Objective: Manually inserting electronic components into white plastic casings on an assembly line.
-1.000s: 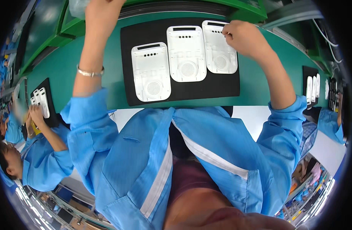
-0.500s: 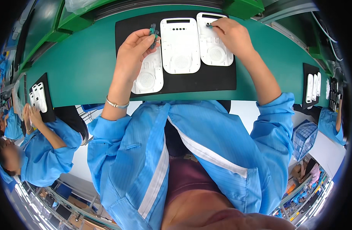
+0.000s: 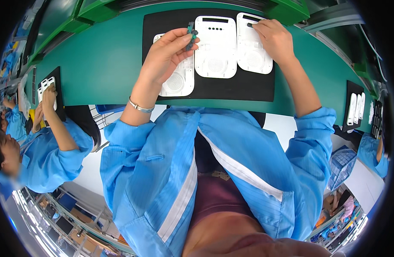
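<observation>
Three white plastic housings lie on a black mat: the left housing (image 3: 175, 82), the middle housing (image 3: 215, 51) and the right housing (image 3: 251, 57). Each has a round speaker grille low down. A row of dark round spots runs across the middle one near its top slot. My left hand (image 3: 164, 53), above the left housing, pinches a cluster of small dark and green parts (image 3: 191, 37). At the upper part of the right housing, my right hand (image 3: 275, 42) is closed, its fingertips at a small dark piece (image 3: 249, 25) there. My fingers partly hide that piece.
The black mat (image 3: 252, 88) rests on a green table (image 3: 98, 64). Green bins (image 3: 287, 10) stand along the far edge. At left, a co-worker's hand (image 3: 49, 98) works over white housings; at right, another mat holds white housings (image 3: 355, 107).
The view has shifted, so the mat and housings appear farther right. My right fingers stay at the right housing's upper part, my left hand still holding the parts. The co-worker's hand has moved over their housings.
</observation>
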A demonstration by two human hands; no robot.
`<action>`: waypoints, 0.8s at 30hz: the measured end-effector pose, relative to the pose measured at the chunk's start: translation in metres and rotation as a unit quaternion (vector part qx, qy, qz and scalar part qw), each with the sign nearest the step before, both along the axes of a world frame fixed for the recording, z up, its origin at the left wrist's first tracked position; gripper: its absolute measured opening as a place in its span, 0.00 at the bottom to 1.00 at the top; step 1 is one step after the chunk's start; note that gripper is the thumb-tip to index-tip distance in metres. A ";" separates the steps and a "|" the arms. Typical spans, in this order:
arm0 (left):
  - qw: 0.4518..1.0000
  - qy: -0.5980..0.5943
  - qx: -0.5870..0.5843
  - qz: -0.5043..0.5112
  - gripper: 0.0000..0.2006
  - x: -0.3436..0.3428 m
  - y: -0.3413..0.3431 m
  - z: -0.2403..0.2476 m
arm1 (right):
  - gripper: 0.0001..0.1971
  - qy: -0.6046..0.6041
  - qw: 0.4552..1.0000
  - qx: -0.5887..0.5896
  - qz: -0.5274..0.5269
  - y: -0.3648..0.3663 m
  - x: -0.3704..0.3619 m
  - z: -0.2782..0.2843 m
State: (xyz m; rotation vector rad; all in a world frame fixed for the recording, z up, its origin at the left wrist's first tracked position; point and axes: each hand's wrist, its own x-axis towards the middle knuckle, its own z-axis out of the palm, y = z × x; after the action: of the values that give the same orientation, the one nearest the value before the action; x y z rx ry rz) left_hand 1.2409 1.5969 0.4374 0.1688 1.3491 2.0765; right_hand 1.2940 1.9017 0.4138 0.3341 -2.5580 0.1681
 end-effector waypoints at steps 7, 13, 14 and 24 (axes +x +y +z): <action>0.999 0.003 -0.031 -0.008 0.14 0.003 0.005 0.006 | 0.08 -0.035 0.988 -0.151 0.027 -0.037 0.003 0.025; 0.997 0.057 -0.053 -0.013 0.14 0.011 0.015 0.004 | 0.15 -0.258 0.833 -0.488 0.045 -0.116 0.003 0.043; 0.992 0.100 -0.076 -0.011 0.14 0.015 0.017 0.006 | 0.14 -0.262 0.804 -0.532 0.038 -0.121 0.003 0.044; 0.922 0.273 -0.268 0.058 0.16 0.013 -0.016 -0.002 | 0.09 -0.143 0.976 -0.162 -0.012 -0.089 -0.027 0.010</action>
State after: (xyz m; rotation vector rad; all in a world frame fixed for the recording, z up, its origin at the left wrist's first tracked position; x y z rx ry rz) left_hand 1.2539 1.5809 0.4357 0.4613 2.2621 1.7258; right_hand 1.2675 1.8124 0.4236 0.1620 -2.7534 0.6576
